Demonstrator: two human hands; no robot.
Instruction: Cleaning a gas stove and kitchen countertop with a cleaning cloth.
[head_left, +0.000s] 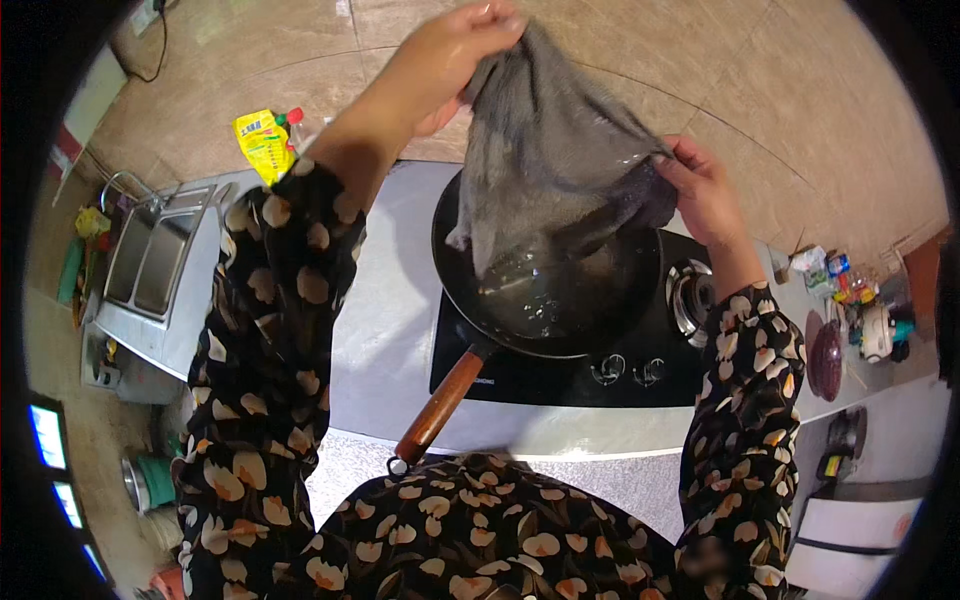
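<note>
A wet grey cloth (555, 150) hangs spread between my two hands above a dark wok (551, 351). My left hand (465, 64) grips its upper left corner, high against the tiled wall. Farther down on the right, my right hand (701, 184) pinches the cloth's other edge. Some water with bubbles (540, 307) lies in the wok. The cloth's lower tip hangs over the wok's inside; whether it touches the water I cannot tell. The wok's wooden handle (439, 409) points toward my body. Beneath the wok is a black glass gas stove (525, 386).
On the stove's right is a bare burner (690, 300), with two knobs (630, 369) at the front. A yellow packet (264, 146) and a red-capped bottle (298, 131) stand by the wall. Left is a double sink (154, 259). Packages (844, 274) and a purple oblong item (826, 360) lie right.
</note>
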